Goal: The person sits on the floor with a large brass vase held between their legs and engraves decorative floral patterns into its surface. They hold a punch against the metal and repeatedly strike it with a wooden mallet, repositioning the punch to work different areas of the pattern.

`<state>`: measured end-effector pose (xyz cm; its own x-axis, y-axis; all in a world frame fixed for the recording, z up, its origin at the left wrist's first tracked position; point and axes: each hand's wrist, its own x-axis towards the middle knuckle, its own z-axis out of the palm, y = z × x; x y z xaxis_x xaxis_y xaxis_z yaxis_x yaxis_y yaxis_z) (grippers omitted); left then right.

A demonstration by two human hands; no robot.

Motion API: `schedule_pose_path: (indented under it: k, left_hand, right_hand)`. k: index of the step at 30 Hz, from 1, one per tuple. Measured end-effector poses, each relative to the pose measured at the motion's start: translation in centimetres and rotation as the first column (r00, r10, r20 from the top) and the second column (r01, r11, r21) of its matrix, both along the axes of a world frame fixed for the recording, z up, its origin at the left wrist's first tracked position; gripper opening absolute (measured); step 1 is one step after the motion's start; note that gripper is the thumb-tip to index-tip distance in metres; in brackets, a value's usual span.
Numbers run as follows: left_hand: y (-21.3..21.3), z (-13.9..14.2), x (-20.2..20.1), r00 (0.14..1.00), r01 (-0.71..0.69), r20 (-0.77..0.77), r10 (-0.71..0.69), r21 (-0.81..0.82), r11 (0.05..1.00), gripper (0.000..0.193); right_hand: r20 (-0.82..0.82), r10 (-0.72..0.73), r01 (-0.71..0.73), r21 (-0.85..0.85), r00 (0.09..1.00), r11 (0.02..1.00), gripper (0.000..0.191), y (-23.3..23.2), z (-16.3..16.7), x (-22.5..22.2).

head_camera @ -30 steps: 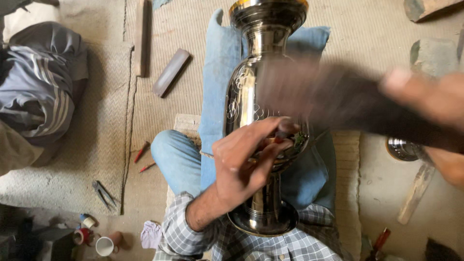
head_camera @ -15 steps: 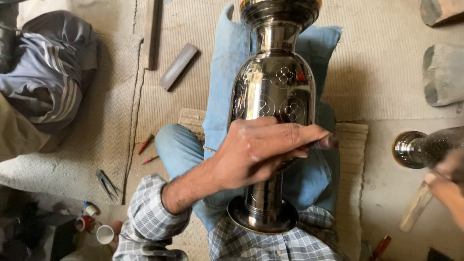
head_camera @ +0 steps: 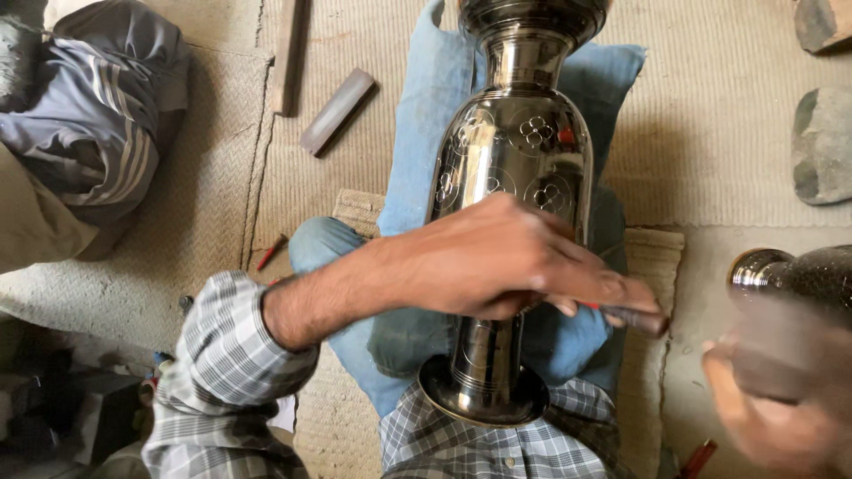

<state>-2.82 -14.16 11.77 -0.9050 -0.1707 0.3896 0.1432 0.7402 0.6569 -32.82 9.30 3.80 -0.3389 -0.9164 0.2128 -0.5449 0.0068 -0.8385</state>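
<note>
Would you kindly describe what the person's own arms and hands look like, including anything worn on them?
The left hand is bare, with no glove, ring or watch showing. Its forearm is uncovered up to a checked sleeve in grey, white and blue, cuffed partway down the forearm. The right hand is a motion-blurred shape at the lower right corner; it looks bare, and its sleeve is out of view.
</note>
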Motion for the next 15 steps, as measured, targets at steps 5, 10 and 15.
schedule_pose_path:
  k: [5, 10, 15]
  left_hand:
    - [-1.1, 2.2, -0.5, 0.982, 0.167, 0.083, -0.169, 0.034, 0.985, 0.065]
    - [-1.3, 2.3, -1.1, 0.971, 0.2, 0.156, -0.183, -0.099, 0.975, 0.054]
    - [-1.1, 0.8, -2.0, 0.957, 0.263, 0.118, -0.264, 0.021, 0.964, 0.055]
  right_hand:
    - [-0.689, -0.076, -0.202, -0.314, 0.72, 0.928, 0.056, 0.4, -4.3, 1.1]
    - [-0.206, -0.147, 0.12, -0.138, 0.968, 0.983, 0.024, 2.0, -3.5, 2.9]
    - [-0.264, -0.105, 0.073, -0.13, 0.959, 0.989, 0.029, 0.9, -0.8, 4.3]
